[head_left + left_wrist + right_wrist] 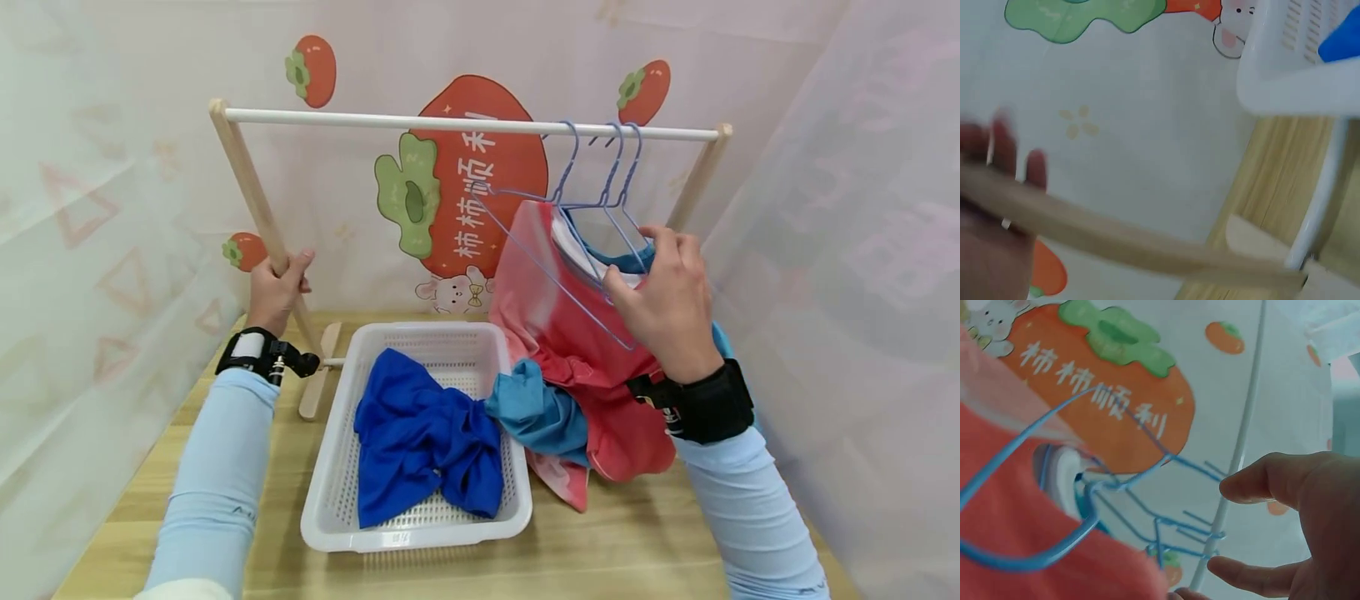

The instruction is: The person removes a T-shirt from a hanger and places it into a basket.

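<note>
While the left hand grips the wooden upright as a brace, the right hand, thumb and fingers parted, should settle the blue wire hangers on the white rod, lest the red shirt below its right half be dragged.

1. Looked forward and down from head, pretty far back, got whole rail.
2. Faced wooden post super close from left wrist, shared basket with head.
3. Peered past nearby hangers from right wrist, shared rail too.
</note>
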`<move>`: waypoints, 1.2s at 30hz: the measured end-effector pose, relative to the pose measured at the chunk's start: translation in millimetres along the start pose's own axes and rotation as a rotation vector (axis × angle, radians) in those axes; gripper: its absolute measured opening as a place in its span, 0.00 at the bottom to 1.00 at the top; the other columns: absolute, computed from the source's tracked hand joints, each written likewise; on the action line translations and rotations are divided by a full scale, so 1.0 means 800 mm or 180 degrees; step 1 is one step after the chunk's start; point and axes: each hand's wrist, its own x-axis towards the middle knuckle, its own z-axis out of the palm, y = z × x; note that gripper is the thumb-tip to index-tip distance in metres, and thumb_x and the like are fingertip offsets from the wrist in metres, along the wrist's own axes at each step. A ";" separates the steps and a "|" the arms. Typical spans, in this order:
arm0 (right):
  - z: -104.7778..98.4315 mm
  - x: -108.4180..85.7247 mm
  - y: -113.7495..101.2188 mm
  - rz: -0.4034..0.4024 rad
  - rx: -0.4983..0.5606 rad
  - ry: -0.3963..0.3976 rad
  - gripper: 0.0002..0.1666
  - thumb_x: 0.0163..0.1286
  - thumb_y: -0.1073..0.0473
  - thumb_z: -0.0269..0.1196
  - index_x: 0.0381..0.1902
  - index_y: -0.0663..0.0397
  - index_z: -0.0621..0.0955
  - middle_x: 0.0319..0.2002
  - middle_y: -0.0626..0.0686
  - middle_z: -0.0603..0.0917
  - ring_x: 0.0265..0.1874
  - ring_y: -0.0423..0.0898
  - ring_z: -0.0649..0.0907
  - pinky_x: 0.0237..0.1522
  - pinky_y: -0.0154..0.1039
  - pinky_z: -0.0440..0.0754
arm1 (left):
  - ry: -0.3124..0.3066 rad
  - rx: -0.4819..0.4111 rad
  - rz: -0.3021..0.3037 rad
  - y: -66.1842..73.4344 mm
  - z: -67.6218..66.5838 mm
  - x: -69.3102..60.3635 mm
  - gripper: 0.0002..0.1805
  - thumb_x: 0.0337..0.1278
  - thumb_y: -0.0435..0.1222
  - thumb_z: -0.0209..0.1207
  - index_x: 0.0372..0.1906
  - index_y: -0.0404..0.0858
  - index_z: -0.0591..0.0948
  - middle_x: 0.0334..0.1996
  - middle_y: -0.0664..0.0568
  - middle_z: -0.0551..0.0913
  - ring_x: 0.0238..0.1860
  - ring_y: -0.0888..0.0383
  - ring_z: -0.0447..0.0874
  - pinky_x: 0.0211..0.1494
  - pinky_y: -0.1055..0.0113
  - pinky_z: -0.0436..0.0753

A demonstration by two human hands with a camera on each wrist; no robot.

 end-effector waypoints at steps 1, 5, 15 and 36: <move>0.001 0.002 0.003 0.0014 -0.0018 -0.0010 0.38 0.73 0.51 0.65 0.76 0.59 0.69 0.68 0.69 0.71 0.61 0.65 0.75 0.58 0.68 0.82 | 0.0159 -0.0058 -0.0037 -0.005 0.003 0.003 0.18 0.71 0.43 0.65 0.23 0.43 0.77 0.13 0.63 0.76 0.18 0.68 0.76 0.28 0.76 0.76; 0.003 0.013 0.012 0.0025 -0.0155 -0.0045 0.36 0.74 0.52 0.62 0.74 0.64 0.71 0.67 0.71 0.72 0.55 0.67 0.79 0.58 0.69 0.82 | 0.0844 0.0182 -0.0142 -0.026 0.015 0.021 0.26 0.74 0.49 0.59 0.17 0.47 0.68 0.09 0.65 0.61 0.14 0.65 0.60 0.23 0.71 0.62; 0.013 0.042 0.035 -0.0190 -0.0727 -0.0580 0.28 0.79 0.48 0.57 0.66 0.64 0.76 0.33 0.64 0.84 0.26 0.58 0.81 0.28 0.54 0.82 | 0.1238 0.0326 0.0015 -0.045 0.015 0.032 0.26 0.74 0.45 0.56 0.16 0.44 0.68 0.10 0.63 0.59 0.13 0.63 0.57 0.19 0.68 0.58; -0.046 0.077 0.045 -0.0420 -0.0616 0.0087 0.26 0.87 0.47 0.45 0.47 0.61 0.81 0.37 0.70 0.83 0.32 0.68 0.81 0.31 0.57 0.73 | 0.1207 0.0544 0.0271 -0.045 0.024 0.023 0.26 0.76 0.45 0.50 0.17 0.43 0.63 0.09 0.64 0.56 0.11 0.64 0.52 0.19 0.69 0.55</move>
